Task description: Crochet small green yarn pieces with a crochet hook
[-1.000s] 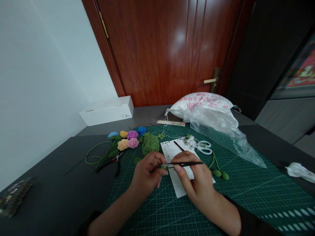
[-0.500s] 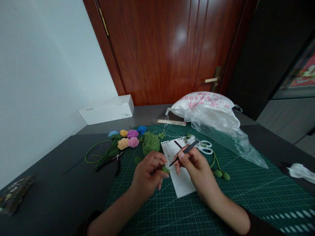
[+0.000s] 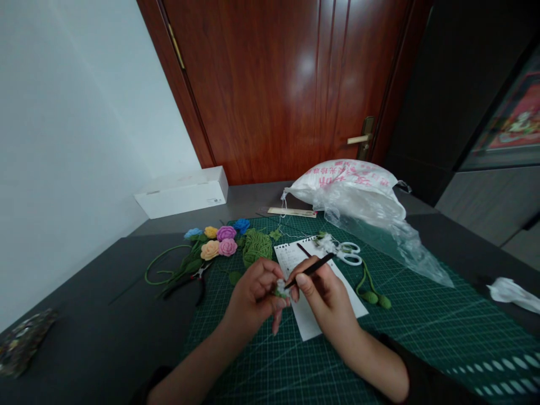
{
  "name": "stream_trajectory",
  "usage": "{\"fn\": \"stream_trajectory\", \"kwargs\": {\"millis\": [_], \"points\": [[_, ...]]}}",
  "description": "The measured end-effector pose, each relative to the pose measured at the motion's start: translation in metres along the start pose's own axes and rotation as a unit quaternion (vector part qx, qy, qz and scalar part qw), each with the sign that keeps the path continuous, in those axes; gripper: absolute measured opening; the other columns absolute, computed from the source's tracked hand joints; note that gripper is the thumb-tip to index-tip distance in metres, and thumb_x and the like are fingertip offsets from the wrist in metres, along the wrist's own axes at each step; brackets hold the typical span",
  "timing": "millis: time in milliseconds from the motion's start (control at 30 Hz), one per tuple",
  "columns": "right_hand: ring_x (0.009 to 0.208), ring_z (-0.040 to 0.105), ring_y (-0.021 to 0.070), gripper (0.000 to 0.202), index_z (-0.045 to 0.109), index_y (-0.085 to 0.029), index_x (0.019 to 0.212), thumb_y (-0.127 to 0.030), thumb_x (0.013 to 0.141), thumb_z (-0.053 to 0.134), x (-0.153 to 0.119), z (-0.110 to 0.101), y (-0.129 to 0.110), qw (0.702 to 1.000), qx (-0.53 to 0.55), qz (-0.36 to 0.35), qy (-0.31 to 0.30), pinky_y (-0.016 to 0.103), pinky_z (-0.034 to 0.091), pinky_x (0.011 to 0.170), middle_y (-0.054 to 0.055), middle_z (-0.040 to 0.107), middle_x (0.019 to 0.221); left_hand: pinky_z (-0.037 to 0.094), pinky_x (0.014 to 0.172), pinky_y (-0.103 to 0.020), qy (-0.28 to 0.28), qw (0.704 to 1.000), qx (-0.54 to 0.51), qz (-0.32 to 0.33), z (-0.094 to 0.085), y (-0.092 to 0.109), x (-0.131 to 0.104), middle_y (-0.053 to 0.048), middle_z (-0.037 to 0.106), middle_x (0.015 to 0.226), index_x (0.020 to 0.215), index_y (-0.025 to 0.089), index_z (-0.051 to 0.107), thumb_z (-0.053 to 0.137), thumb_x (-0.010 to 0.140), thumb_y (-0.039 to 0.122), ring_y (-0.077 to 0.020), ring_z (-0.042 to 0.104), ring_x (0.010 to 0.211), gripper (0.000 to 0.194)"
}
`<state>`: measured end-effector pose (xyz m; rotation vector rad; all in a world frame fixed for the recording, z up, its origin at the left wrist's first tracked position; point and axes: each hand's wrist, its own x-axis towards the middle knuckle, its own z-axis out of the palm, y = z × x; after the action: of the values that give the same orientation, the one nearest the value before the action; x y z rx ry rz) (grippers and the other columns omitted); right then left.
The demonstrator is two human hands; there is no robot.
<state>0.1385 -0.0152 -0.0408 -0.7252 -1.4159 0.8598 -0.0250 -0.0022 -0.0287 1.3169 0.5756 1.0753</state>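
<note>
My left hand [image 3: 255, 295] is closed, pinching a small green crocheted piece [image 3: 280, 292] with white fluffy stuffing at its top. Black tweezers [image 3: 314, 266] lie slanted in my right hand [image 3: 327, 295], their tip touching the white stuffing. Beneath both hands is a written notepaper sheet [image 3: 354, 308] with a dark pen [image 3: 302, 249] on it. A ball of green yarn [image 3: 257, 246] sits just beyond my left hand. To the right of my right hand lie two green crocheted buds [image 3: 377, 300] on stems.
White-handled scissors [image 3: 349, 253] lie beside a clump of white stuffing [image 3: 325, 243] on the green cutting mat [image 3: 422, 332]. Crocheted flowers [image 3: 226, 233] and black-handled pliers [image 3: 199, 285] are at left. A white printed bag [image 3: 346, 180] and a white box [image 3: 185, 194] stand behind.
My right hand has moved slightly left, bringing the tweezers' tip into the stuffing at the green piece. More white now shows on the piece. The view has shifted slightly.
</note>
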Motion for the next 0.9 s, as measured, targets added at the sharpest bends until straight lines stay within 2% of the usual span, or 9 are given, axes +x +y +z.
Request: {"fn": "stream_trajectory", "kwargs": {"millis": [100, 233, 400, 500, 600, 667, 733, 833, 900], "points": [[0.064, 0.067, 0.0143, 0.013, 0.062, -0.024, 0.093, -0.032, 0.101, 0.057, 0.001, 0.001, 0.000, 0.999, 0.019, 0.006, 0.036, 0.025, 0.053, 0.062, -0.002, 0.066, 0.071, 0.054, 0.037, -0.018, -0.015, 0.998, -0.051, -0.015, -0.002, 0.004, 0.002, -0.002, 0.074, 0.082, 0.099, 0.020, 0.055, 0.076, 0.083, 0.017, -0.0103, 0.062, 0.050, 0.027], [0.066, 0.068, 0.0149, 0.010, 0.064, -0.023, 0.093, -0.031, 0.099, 0.060, 0.002, 0.000, -0.003, 0.999, 0.020, 0.000, 0.050, 0.026, 0.054, 0.065, -0.001, 0.068, 0.074, 0.054, 0.038, -0.019, -0.015, 0.987, -0.139, -0.083, -0.004, 0.008, 0.002, -0.004, 0.072, 0.079, 0.095, 0.017, 0.059, 0.076, 0.084, 0.020, -0.0085, 0.055, 0.049, 0.020], [0.068, 0.065, 0.0147, 0.015, 0.063, -0.024, 0.090, -0.033, 0.101, 0.057, 0.007, -0.009, -0.012, 0.992, 0.009, 0.000, 0.130, 0.027, 0.052, 0.069, -0.002, 0.066, 0.072, 0.043, 0.031, -0.014, 0.017, 0.970, -0.197, -0.142, -0.007, 0.010, 0.002, -0.002, 0.065, 0.066, 0.094, 0.016, 0.063, 0.076, 0.084, 0.024, -0.0064, 0.042, 0.043, 0.018], [0.075, 0.065, 0.0163, 0.016, 0.063, -0.024, 0.090, -0.033, 0.101, 0.058, 0.012, -0.015, -0.014, 0.990, 0.019, -0.003, 0.140, 0.030, 0.053, 0.074, 0.001, 0.068, 0.080, 0.036, 0.030, -0.011, 0.024, 0.965, -0.205, -0.163, -0.009, 0.010, 0.003, 0.001, 0.060, 0.062, 0.098, 0.017, 0.063, 0.075, 0.085, 0.027, -0.0052, 0.036, 0.041, 0.021], [0.088, 0.067, 0.0192, 0.018, 0.063, -0.023, 0.092, -0.034, 0.102, 0.053, 0.015, -0.018, -0.011, 0.995, 0.025, -0.002, 0.098, 0.034, 0.053, 0.083, 0.005, 0.070, 0.095, 0.030, 0.031, -0.010, 0.028, 0.959, -0.207, -0.192, -0.009, 0.011, 0.004, 0.003, 0.053, 0.059, 0.102, 0.017, 0.062, 0.073, 0.087, 0.029, -0.0045, 0.030, 0.041, 0.022], [0.084, 0.066, 0.0190, 0.025, 0.060, -0.023, 0.088, -0.036, 0.105, 0.046, 0.016, -0.017, -0.008, 0.999, 0.015, 0.004, 0.050, 0.035, 0.053, 0.081, 0.004, 0.067, 0.086, 0.027, 0.031, -0.010, 0.029, 0.957, -0.204, -0.206, -0.007, 0.011, 0.004, 0.005, 0.050, 0.058, 0.104, 0.017, 0.061, 0.074, 0.086, 0.030, -0.0044, 0.029, 0.042, 0.025], [0.072, 0.062, 0.0175, 0.028, 0.057, -0.023, 0.089, -0.037, 0.106, 0.040, 0.014, -0.016, -0.006, 0.999, -0.023, 0.020, 0.016, 0.032, 0.051, 0.072, 0.000, 0.060, 0.074, 0.025, 0.032, -0.010, 0.032, 0.956, -0.200, -0.213, -0.006, 0.011, 0.004, 0.005, 0.049, 0.058, 0.105, 0.017, 0.060, 0.075, 0.086, 0.032, -0.0045, 0.028, 0.042, 0.028], [0.068, 0.058, 0.0175, 0.018, 0.057, -0.022, 0.103, -0.039, 0.100, 0.054, 0.008, -0.013, -0.004, 0.991, -0.125, 0.042, -0.023, 0.030, 0.048, 0.063, 0.000, 0.058, 0.075, 0.024, 0.033, -0.010, 0.040, 0.960, -0.188, -0.206, -0.001, 0.009, 0.003, 0.006, 0.048, 0.058, 0.101, 0.019, 0.058, 0.073, 0.087, 0.032, -0.0045, 0.027, 0.042, 0.025], [0.070, 0.058, 0.0186, 0.030, 0.057, -0.021, 0.110, -0.038, 0.089, 0.070, 0.004, -0.010, -0.003, 0.979, -0.193, 0.039, -0.053, 0.030, 0.046, 0.062, 0.001, 0.060, 0.081, 0.023, 0.033, -0.010, 0.047, 0.966, -0.163, -0.196, 0.002, 0.007, 0.002, 0.007, 0.048, 0.058, 0.097, 0.020, 0.056, 0.069, 0.090, 0.032, -0.0040, 0.025, 0.041, 0.019]]}}
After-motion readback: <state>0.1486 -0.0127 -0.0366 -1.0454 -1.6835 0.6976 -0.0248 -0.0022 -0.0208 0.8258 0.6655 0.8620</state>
